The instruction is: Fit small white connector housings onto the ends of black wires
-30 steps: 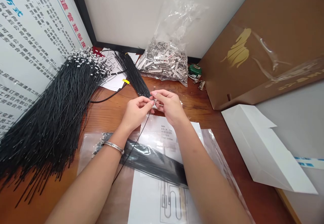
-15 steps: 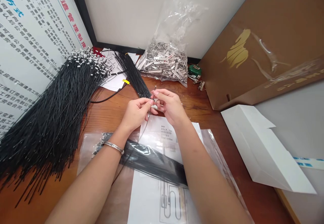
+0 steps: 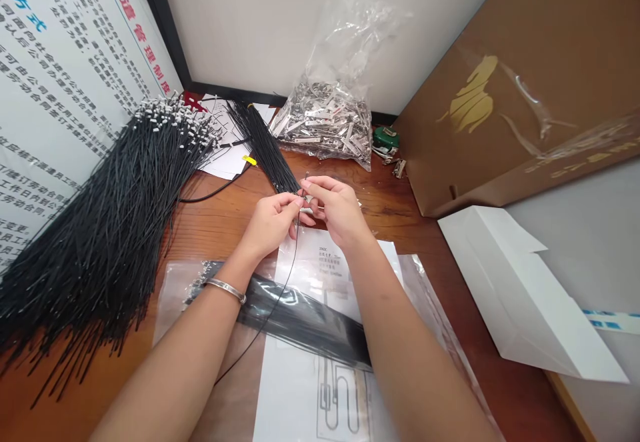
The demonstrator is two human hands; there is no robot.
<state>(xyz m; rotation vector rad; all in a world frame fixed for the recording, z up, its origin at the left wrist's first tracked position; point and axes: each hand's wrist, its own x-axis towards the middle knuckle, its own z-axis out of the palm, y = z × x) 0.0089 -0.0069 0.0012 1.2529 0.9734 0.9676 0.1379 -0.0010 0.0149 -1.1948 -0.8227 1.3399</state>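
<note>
Over the wooden desk (image 3: 210,222), my left hand (image 3: 270,222) pinches the top end of a thin black wire (image 3: 280,292) that hangs down between my forearms. My right hand (image 3: 336,210) meets it fingertip to fingertip, pinching a small silver metal clip (image 3: 307,210) at the same wire end. Both hands are closed. A silver bracelet (image 3: 226,289) circles my left wrist. Under my arms lies a clear bag of black wires (image 3: 305,319) on a printed paper sheet (image 3: 325,275).
A big fan of black wires with white tips (image 3: 115,215) covers the left of the desk. A smaller black bundle (image 3: 263,145) and a clear bag of metal clips (image 3: 325,119) lie at the back. A brown box (image 3: 525,89) and white paper bag (image 3: 520,295) stand right.
The hanging wire has swung a little and now curves lower between my forearms. Both hands stay together at the same spot, with small finger shifts at the wire end.
</note>
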